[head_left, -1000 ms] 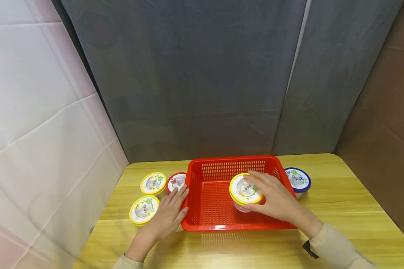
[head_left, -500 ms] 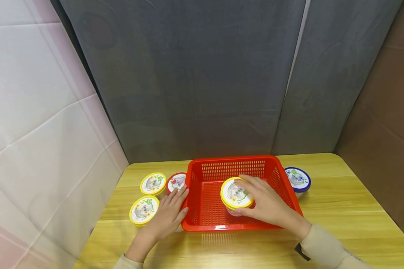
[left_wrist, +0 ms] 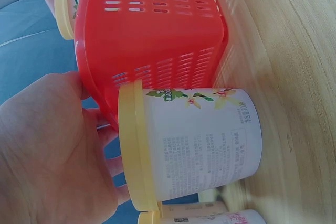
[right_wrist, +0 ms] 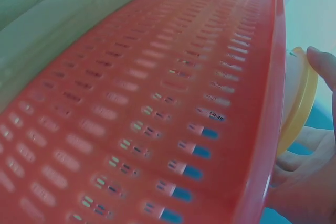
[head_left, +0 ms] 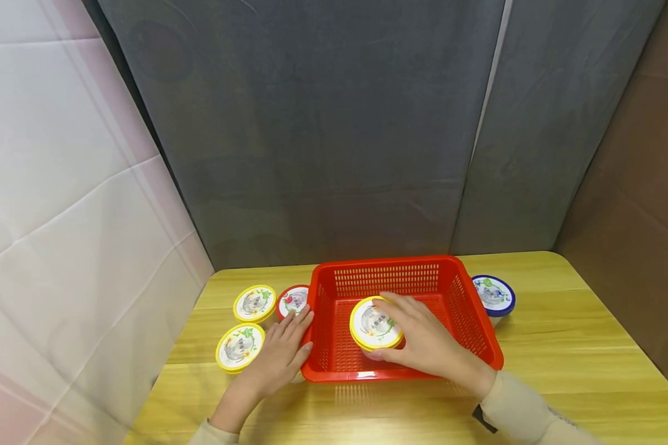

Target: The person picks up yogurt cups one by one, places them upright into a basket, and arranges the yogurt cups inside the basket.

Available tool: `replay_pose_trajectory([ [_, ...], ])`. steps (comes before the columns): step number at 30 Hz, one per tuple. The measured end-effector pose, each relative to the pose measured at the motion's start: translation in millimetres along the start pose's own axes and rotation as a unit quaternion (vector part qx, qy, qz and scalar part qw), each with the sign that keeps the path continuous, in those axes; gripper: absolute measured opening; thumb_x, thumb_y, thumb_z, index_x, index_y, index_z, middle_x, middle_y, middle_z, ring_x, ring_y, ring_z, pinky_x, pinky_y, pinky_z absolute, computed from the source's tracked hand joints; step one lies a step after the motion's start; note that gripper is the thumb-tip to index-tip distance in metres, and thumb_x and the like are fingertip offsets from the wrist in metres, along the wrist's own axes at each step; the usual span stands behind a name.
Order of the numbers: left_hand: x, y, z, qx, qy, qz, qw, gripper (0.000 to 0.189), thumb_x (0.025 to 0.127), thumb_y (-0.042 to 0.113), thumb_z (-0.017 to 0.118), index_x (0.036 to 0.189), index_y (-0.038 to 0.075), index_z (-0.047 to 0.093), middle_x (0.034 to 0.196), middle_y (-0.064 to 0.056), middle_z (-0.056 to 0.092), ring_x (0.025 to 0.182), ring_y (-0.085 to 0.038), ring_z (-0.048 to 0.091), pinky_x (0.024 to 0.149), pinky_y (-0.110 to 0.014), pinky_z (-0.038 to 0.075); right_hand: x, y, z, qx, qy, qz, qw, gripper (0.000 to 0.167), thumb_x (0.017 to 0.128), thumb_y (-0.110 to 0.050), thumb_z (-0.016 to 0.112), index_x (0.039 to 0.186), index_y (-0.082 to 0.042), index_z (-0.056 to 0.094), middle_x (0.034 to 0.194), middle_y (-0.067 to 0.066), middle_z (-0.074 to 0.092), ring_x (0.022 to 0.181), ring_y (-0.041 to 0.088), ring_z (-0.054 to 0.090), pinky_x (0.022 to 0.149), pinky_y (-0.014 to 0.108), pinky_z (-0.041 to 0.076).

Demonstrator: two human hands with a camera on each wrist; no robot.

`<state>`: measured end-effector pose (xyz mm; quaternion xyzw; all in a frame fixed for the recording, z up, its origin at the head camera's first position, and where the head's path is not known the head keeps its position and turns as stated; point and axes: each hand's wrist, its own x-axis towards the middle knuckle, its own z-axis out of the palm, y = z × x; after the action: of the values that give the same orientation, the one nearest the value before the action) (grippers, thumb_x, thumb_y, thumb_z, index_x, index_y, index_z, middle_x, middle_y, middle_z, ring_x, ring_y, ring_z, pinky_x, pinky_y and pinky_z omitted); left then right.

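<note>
A white tub with a yellow lid (head_left: pixel 375 322) is over the floor of the red plastic basket (head_left: pixel 401 376), left of its middle. My right hand (head_left: pixel 428 340) grips it, thumb at the near side and fingers at the far side; part of it shows past the basket rim in the right wrist view. My left hand (head_left: pixel 278 355) rests at the basket's left rim with fingers extended and spread. Right by that palm stands another yellow-lidded tub (left_wrist: pixel 202 140), beside the basket's wall in the left wrist view and mostly hidden by the hand in the head view.
Left of the basket are two more yellow-lidded tubs (head_left: pixel 255 303) (head_left: pixel 240 347) and a red-lidded tub (head_left: pixel 293 300). A blue-lidded tub (head_left: pixel 493 295) stands against the right side. Grey fabric (head_left: pixel 334 136) rises behind the wooden table (head_left: pixel 579 346).
My right hand has carried the yellow-lidded tub leftward inside the basket, from right of its middle to left of it. My left hand has stayed at the rim.
</note>
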<state>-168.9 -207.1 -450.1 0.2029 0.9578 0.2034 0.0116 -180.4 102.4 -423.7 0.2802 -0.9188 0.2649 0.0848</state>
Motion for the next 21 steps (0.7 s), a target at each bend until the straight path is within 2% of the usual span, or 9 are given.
replay_pose_trajectory([
  [5, 0.0, -0.3, -0.1, 0.0, 0.004, 0.004, 1.0, 0.058, 0.106, 0.031, 0.042, 0.157, 0.01, 0.026, 0.167, -0.005, 0.018, 0.154, -0.04, 0.016, 0.12, -0.066, 0.014, 1.6, -4.8, 3.5, 0.008, -0.003, 0.004, 1.0, 0.085, 0.075, -0.057, 0.08, 0.146, -0.022, 0.048, 0.154, 0.002, 0.045, 0.136, 0.032, 0.047, 0.112, 0.057, 0.039],
  [14, -0.4, 0.5, -0.1, -0.004, 0.018, 0.011, 0.9998, 0.057, 0.106, 0.029, 0.042, 0.157, 0.008, 0.027, 0.167, -0.007, 0.02, 0.152, -0.042, 0.018, 0.119, -0.067, 0.016, 3.5, -8.9, 9.5, 0.022, -0.005, 0.012, 0.9997, 0.098, 0.075, -0.054, 0.081, 0.154, -0.019, 0.035, 0.155, 0.002, 0.043, 0.139, 0.03, 0.045, 0.115, 0.056, 0.037],
  [21, 0.3, 0.5, 0.7, -0.001, 0.018, 0.012, 0.9998, 0.057, 0.105, 0.029, 0.043, 0.156, 0.008, 0.028, 0.167, -0.007, 0.021, 0.152, -0.042, 0.019, 0.119, -0.067, 0.016, 4.1, -14.0, 16.6, 0.033, 0.008, 0.011, 0.9994, 0.097, 0.074, -0.047, 0.083, 0.153, -0.016, 0.036, 0.154, 0.002, 0.044, 0.137, 0.028, 0.046, 0.112, 0.054, 0.041],
])
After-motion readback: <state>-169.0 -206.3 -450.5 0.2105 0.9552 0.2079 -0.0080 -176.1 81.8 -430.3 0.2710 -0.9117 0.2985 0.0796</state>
